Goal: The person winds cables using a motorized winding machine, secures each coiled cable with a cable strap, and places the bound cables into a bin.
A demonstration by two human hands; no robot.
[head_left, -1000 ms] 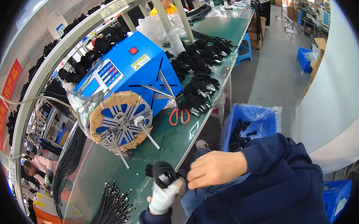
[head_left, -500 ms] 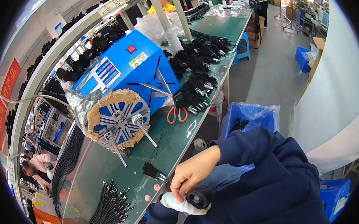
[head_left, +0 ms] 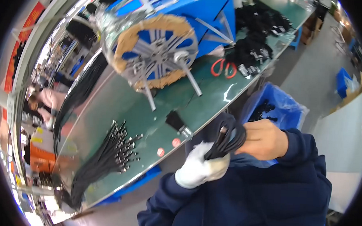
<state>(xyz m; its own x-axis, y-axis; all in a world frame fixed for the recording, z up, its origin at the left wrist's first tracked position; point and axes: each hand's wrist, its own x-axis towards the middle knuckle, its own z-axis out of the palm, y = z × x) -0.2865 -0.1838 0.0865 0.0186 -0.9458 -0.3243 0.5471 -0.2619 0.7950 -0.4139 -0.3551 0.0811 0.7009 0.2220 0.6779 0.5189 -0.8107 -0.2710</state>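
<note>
Lettering in my view, all too blurred to read: red banner [head_left: 30, 21], left; pale tag [head_left: 186, 132] on the bench [head_left: 108, 103].

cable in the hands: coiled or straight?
Coiled. The cable bends round in a loop, several strands side by side, with the gloved left hand gripping it and the bare right hand at its far side.

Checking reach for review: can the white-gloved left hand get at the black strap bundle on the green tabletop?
Likely yes: the black strap bundle lies nearby, uncovered, though the white-gloved left hand grips coiled black cable.
</note>
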